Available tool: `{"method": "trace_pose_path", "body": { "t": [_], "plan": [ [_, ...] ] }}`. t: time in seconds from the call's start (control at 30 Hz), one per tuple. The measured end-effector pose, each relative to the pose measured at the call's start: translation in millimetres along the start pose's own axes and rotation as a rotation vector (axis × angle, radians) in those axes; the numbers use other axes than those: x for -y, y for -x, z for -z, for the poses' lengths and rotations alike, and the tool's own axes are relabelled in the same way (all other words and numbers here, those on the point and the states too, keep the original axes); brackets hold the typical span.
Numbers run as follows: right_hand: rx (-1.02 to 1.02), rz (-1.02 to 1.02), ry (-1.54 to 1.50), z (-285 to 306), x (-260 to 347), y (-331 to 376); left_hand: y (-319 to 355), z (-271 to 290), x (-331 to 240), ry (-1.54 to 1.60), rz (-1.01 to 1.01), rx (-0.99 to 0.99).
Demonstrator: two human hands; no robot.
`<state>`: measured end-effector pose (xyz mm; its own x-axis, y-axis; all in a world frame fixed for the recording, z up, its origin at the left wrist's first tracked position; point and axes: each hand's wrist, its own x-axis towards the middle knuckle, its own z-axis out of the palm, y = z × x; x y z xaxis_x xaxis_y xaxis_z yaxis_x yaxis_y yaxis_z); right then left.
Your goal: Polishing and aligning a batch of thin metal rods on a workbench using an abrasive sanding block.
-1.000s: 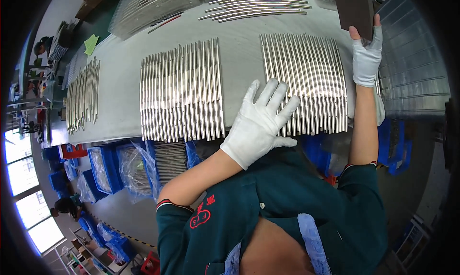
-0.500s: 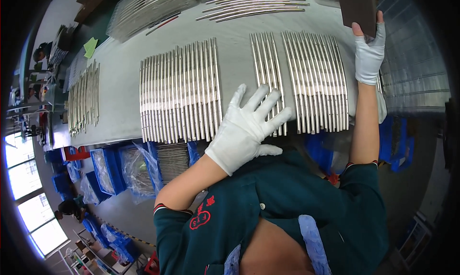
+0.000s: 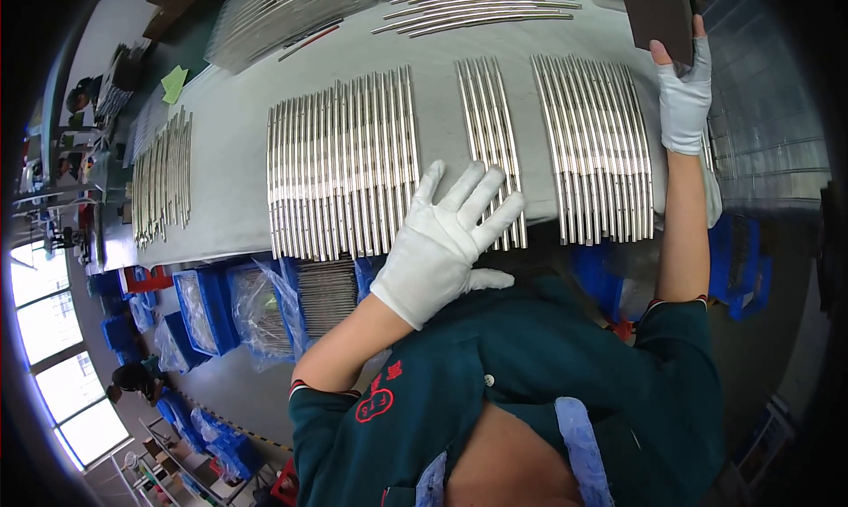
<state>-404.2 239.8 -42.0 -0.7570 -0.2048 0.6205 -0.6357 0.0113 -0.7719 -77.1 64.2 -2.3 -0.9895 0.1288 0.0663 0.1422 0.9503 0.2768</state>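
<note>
My left hand (image 3: 450,242), in a white glove, is open with its fingers spread, palm down. Its fingers lie over the lower part of a narrow group of silver metal rods (image 3: 484,118). To the left is a wide row of similar rods (image 3: 340,154), close to the index finger. A second wide row (image 3: 599,145) lies to the right across a gap. At the upper right, my right hand (image 3: 685,105), in a white glove with some bare fingertips, grips a dark brown flat board (image 3: 655,17) by its lower edge.
Several rods (image 3: 481,11) lie crosswise at the far side of the grey table (image 3: 228,171), near a clear plastic tray (image 3: 283,17) of rods. A shorter rod group (image 3: 163,185) is at the left. Blue bins (image 3: 205,308) stand below the table's near edge.
My left hand has moved slightly left, and the narrow rod group has shifted left with it, widening the gap to the right row. My right hand keeps hold of the board.
</note>
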Motion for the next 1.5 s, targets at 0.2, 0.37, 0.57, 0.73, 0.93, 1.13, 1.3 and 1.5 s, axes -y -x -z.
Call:
{"method": "trace_pose_path", "body": {
  "t": [0.2, 0.37, 0.57, 0.73, 0.93, 1.13, 1.3, 1.5],
  "plan": [
    [-0.014, -0.013, 0.008, 1, -1, -1, -28, -16, -9, 0.061, -0.096, -0.016],
    [-0.019, 0.01, 0.018, 1, -3, -3, -21, -10, -6, 0.019, -0.068, 0.007],
    [-0.007, 0.035, 0.034, 1, 1, 1, 5, 20, -1, -0.126, 0.111, 0.031],
    [0.019, 0.054, -0.023, -5, 4, 2, -23, 4, -16, -0.063, -0.022, 0.032],
    [-0.003, 0.069, -0.033, -3, 5, 2, -64, -26, -32, 0.051, -0.208, 0.029],
    [-0.001, 0.06, -0.024, -1, 8, 2, -66, -29, -29, 0.055, -0.25, 0.015],
    [-0.004, 0.042, -0.026, 2, 6, 1, -48, -9, -23, 0.028, -0.167, 0.083],
    [0.01, 0.027, -0.016, -1, 8, 1, -26, 1, -15, -0.005, -0.092, 0.1]
  ]
}}
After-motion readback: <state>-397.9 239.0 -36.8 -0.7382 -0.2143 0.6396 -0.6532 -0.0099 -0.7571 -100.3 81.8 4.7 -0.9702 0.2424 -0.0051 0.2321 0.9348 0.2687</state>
